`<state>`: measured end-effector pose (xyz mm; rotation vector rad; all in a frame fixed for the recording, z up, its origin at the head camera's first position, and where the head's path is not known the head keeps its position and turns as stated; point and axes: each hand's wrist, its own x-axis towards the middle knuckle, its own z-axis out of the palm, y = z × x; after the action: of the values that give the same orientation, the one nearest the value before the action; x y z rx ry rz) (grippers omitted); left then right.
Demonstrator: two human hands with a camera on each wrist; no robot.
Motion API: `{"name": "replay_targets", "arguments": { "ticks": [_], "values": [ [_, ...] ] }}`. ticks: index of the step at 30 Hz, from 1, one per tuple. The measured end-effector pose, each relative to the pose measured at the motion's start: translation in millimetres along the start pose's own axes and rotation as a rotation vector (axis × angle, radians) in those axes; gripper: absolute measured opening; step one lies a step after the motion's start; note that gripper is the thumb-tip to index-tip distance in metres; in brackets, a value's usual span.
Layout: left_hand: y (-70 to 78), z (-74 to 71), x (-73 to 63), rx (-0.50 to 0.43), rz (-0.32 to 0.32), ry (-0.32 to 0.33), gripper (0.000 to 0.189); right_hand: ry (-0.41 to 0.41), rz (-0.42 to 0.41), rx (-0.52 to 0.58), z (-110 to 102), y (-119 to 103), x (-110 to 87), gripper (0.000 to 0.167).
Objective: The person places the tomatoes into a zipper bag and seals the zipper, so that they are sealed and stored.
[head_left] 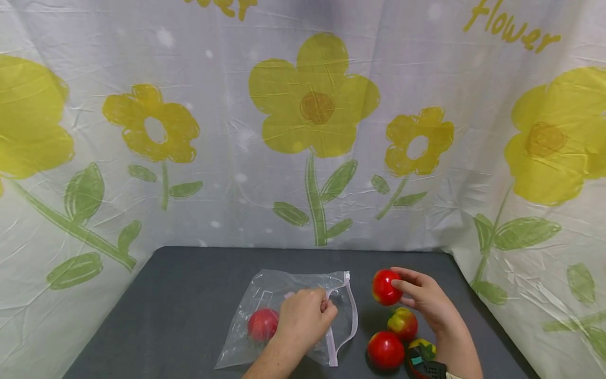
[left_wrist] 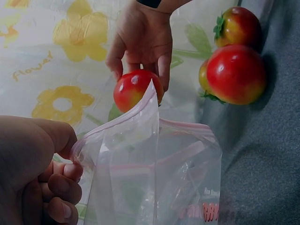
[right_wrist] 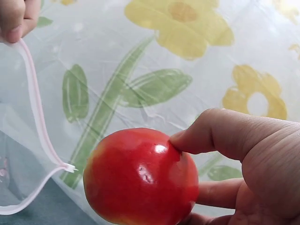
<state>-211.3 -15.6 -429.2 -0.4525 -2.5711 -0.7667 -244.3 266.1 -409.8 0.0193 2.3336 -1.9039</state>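
Observation:
My left hand pinches the rim of a clear zip bag. The bag's pale pink zip edge is parted, with its mouth facing right. Inside the bag lies one red tomato, partly behind the left hand in the head view. Beside the mouth, my right hand grips a shiny red tomato between thumb and fingers, raised above the table. In the right wrist view the thumb presses on the tomato's upper side. In the left wrist view this tomato overlaps the bag's rim.
Several more tomatoes sit at the right: a yellow-red one, a red one, and others partly hidden by the right wrist. The dark grey table is bordered by a white curtain with yellow flowers.

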Motion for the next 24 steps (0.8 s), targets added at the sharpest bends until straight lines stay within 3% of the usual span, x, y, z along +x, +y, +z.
{"name": "replay_targets", "arguments": {
  "ticks": [5,10,24],
  "values": [
    [-0.3,-0.4,0.2,0.007,0.000,0.001,0.033,-0.035,0.010,0.002,7,1,3.1,0.059],
    [-0.5,-0.5,0.8,0.017,-0.002,0.002,0.033,-0.135,-0.014,-0.026,11,2,5.0,0.058],
    [0.4,-4.5,2.3,0.013,-0.045,-0.077,0.032,-0.337,-0.099,-0.114,31,7,13.1,0.056]
  ]
}}
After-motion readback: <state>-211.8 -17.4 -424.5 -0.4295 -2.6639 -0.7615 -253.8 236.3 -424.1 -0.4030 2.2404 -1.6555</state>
